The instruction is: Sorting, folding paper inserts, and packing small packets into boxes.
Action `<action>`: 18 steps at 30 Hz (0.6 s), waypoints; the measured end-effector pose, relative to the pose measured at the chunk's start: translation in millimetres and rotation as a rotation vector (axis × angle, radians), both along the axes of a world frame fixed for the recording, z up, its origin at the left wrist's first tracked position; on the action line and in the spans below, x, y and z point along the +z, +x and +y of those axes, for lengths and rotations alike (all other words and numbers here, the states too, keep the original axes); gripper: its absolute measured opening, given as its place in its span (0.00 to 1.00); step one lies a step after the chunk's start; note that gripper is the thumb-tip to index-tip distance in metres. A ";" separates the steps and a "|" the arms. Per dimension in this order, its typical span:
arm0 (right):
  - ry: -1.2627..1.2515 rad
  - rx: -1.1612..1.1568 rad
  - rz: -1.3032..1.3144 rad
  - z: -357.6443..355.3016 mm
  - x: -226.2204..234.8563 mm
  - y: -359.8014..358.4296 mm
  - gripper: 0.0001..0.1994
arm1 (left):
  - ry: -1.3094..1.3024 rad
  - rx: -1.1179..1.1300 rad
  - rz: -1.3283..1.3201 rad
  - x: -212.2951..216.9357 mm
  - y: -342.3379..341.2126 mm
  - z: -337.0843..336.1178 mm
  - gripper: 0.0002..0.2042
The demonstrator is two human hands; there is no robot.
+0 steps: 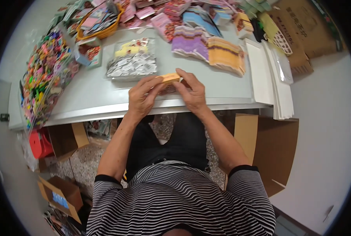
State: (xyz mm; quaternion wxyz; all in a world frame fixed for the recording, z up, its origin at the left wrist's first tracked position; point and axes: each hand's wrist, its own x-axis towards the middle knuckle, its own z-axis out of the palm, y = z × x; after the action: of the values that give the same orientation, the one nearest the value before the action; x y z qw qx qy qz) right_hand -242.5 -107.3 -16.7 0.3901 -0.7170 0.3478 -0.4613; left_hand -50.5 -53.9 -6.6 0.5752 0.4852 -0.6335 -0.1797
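A small orange-yellow carton [170, 78] is held up between both hands, just above the near edge of the table. My left hand [143, 94] pinches its left end between thumb and fingers. At the other end, my right hand [191, 90] grips it with the thumb low and the index finger along the top. Beyond my left hand lies a clear bag [132, 59] filled with small white-and-grey packets and some yellow ones. Stacks of flat purple cartons [190, 42] and flat orange cartons [226, 55] lie beyond my right hand.
A clear bag of colourful small pieces [47, 74] covers the table's left side. An orange basket [101, 23] of packets stands far left, near many pink boxes [161, 25]. White sheets [270, 78] overhang the right edge. Open cardboard boxes [275, 151] stand below the table.
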 end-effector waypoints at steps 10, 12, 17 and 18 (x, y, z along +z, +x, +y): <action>-0.404 -0.192 0.218 28.8 28.6 -2.1 0.31 | -0.011 0.055 0.188 13.2 -28.5 3.1 0.11; -0.360 -0.279 0.306 29.4 28.5 -2.6 0.29 | -0.017 0.041 0.151 22.9 -42.2 3.6 0.11; -0.348 -0.291 0.321 24.3 20.6 -12.1 0.29 | 0.049 0.026 0.169 17.9 -53.2 -3.1 0.12; -0.343 -0.285 0.339 23.3 20.7 -14.2 0.29 | 0.091 0.017 0.178 16.4 -53.8 -4.0 0.13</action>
State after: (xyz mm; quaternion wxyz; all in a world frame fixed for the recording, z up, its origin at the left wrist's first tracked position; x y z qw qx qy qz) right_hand -256.7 -84.1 4.0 0.1304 -0.7832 0.4221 -0.4374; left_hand -104.3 -57.9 9.7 0.6082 0.4981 -0.5670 -0.2458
